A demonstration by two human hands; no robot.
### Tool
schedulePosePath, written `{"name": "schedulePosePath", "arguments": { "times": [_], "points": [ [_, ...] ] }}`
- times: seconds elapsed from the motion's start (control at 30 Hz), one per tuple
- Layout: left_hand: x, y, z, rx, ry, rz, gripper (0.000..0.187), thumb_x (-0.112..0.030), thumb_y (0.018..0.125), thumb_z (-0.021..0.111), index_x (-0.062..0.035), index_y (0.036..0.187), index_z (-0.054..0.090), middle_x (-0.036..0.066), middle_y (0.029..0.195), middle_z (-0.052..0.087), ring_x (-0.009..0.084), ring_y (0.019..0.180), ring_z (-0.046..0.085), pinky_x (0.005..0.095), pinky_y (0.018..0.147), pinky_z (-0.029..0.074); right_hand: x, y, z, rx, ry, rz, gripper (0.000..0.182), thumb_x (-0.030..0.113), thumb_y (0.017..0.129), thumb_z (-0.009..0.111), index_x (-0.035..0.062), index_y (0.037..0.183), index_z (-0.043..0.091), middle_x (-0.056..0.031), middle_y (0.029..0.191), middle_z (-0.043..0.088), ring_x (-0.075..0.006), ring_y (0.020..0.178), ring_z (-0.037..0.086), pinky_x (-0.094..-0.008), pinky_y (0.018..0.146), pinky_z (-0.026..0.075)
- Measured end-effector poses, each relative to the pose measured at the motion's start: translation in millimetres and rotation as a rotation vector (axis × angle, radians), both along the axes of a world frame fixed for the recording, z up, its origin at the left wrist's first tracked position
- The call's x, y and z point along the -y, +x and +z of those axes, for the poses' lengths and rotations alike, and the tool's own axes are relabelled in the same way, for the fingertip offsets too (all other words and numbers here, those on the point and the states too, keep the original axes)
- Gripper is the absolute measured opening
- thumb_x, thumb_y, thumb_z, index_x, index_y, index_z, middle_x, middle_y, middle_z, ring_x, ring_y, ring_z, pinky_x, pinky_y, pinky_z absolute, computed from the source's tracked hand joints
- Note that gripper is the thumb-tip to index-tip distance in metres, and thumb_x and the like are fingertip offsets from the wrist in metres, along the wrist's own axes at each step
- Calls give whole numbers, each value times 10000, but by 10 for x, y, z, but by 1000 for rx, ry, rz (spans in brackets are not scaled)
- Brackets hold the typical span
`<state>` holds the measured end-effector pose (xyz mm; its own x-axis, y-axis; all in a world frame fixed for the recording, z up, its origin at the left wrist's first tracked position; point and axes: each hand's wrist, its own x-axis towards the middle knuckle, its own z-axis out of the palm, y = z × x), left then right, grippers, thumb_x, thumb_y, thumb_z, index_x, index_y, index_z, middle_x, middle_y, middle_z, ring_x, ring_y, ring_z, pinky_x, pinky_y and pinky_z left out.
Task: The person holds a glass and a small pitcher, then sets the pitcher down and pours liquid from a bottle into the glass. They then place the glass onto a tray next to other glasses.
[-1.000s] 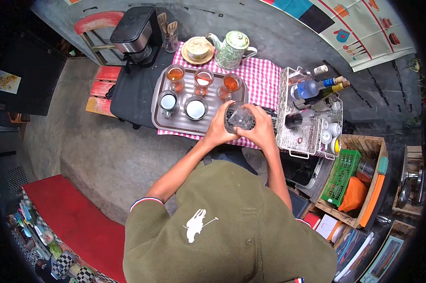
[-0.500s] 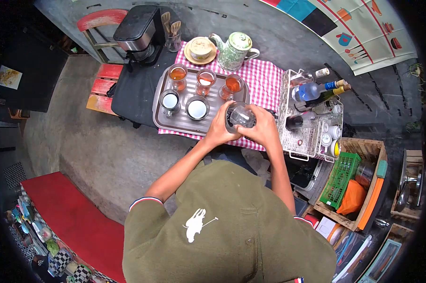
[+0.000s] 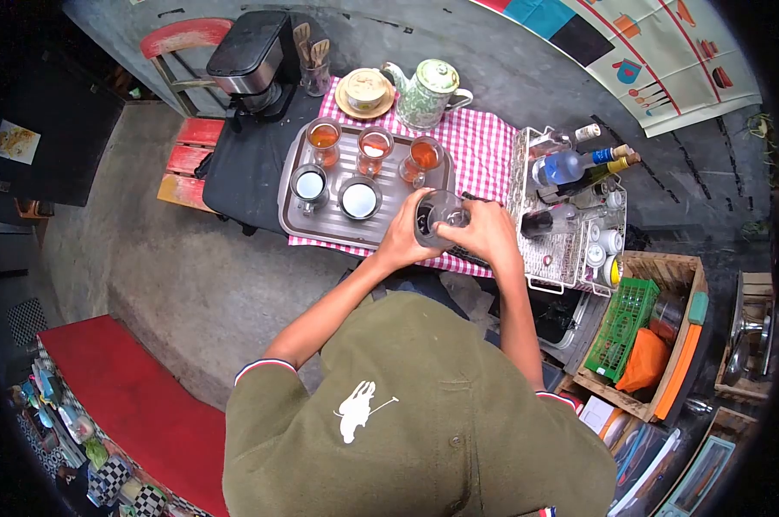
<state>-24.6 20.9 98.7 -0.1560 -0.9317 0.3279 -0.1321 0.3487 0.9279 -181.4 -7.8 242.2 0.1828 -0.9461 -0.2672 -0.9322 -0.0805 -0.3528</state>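
Over the near right corner of the tray, both my hands are closed around a clear drinking glass (image 3: 445, 209). My left hand (image 3: 404, 234) grips its left side, where the glass looks dark inside. From the right, my right hand (image 3: 490, 231) holds it, thumb across the near side. On the brown ribbed tray (image 3: 299, 226) stand three glass mugs of amber drink: a left one (image 3: 323, 136), a middle one (image 3: 375, 146) and a right one (image 3: 424, 157). Nearer me on the tray are two cups with white showing inside, one left (image 3: 308, 183) and one centre (image 3: 359, 200).
Behind the tray stand a green speckled teapot (image 3: 431, 99) and a lidded bowl (image 3: 365, 90) on a saucer. A coffee maker (image 3: 253, 65) is at back left. To the right, a white wire rack (image 3: 520, 185) holds bottles (image 3: 566, 168), with a wooden crate (image 3: 698, 284) below.
The glass has turned and tilts more to the right between my hands. My right hand has shifted slightly right, its fingers moving around the glass. The tray's cups stay in place.
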Motion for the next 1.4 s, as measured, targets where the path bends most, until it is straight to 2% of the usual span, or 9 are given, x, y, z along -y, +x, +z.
{"name": "schedulePosePath", "arguments": {
  "times": [0.47, 0.57, 0.67, 0.7, 0.93, 1.1, 1.2, 1.23, 1.4],
  "points": [
    [-19, -7, 42, 25, 1, 63, 1046, -239, 563, 907, -13, 1429, 366, 204, 1355, 517, 383, 1261, 523, 462, 1074, 423, -31, -45, -33, 61, -22, -10, 656, 548, 631, 749, -32, 939, 742, -254, 801, 706, -398, 784, 712, -464, 735, 560],
    [0, 39, -11, 142, -87, 132, 1055, -258, 555, 915, -22, 1427, 371, 188, 1338, 521, 371, 1252, 504, 463, 1069, 420, -36, -136, -151, 190, -119, -48, 632, 535, 663, 783, -25, 953, 732, -223, 759, 701, -343, 721, 714, -421, 694, 554],
    [20, 51, -72, 80, -2, 112, 1065, -271, 550, 922, -26, 1428, 370, 177, 1326, 524, 363, 1255, 486, 459, 1067, 421, -50, -251, -336, 416, -9, -96, 587, 499, 688, 812, -18, 950, 720, -175, 699, 671, -250, 642, 678, -362, 657, 533],
    [18, 64, -96, 85, 10, 109, 1072, -273, 548, 924, -16, 1428, 368, 181, 1331, 522, 361, 1252, 496, 456, 1064, 423, -68, -255, -374, 465, -4, -107, 523, 423, 714, 829, -15, 963, 692, -129, 699, 655, -174, 622, 628, -332, 639, 514],
    [18, 85, -353, 0, 97, 87, 1133, -225, 553, 932, 7, 1465, 301, 199, 1362, 514, 350, 1285, 511, 436, 1090, 426, -196, -344, -722, 827, -16, -161, 510, 272, 731, 845, -15, 1082, 613, -131, 948, 721, -170, 849, 685, -336, 790, 548],
    [46, 129, -543, 89, 152, 60, 1146, -196, 563, 927, 1, 1486, 277, 221, 1390, 501, 348, 1312, 507, 427, 1099, 424, -240, -360, -891, 755, -19, -184, 682, 229, 699, 868, 26, 1214, 469, -157, 1064, 713, -228, 945, 706, -361, 851, 556],
    [89, 139, -666, 141, 169, 61, 1137, -210, 577, 929, 1, 1484, 278, 230, 1377, 511, 350, 1297, 521, 424, 1084, 435, -267, -363, -974, 725, -57, -215, 676, 222, 693, 871, 32, 1200, 467, -148, 1083, 711, -222, 950, 705, -364, 851, 556],
    [100, 137, -717, 158, 166, 67, 1121, -220, 585, 933, 4, 1475, 290, 229, 1368, 519, 342, 1285, 533, 420, 1077, 440, -289, -365, -917, 744, 46, -280, 644, 159, 700, 868, 54, 1206, 483, -79, 1130, 667, -173, 1075, 644, -357, 924, 518],
    [142, 87, -886, 189, 157, 85, 1098, -198, 599, 922, 5, 1471, 286, 235, 1356, 518, 349, 1280, 535, 412, 1078, 430, -341, -434, -1026, 775, 49, -312, 653, 193, 702, 869, 62, 1201, 469, -102, 1125, 677, -198, 1063, 660, -366, 901, 532]
  ]
}}
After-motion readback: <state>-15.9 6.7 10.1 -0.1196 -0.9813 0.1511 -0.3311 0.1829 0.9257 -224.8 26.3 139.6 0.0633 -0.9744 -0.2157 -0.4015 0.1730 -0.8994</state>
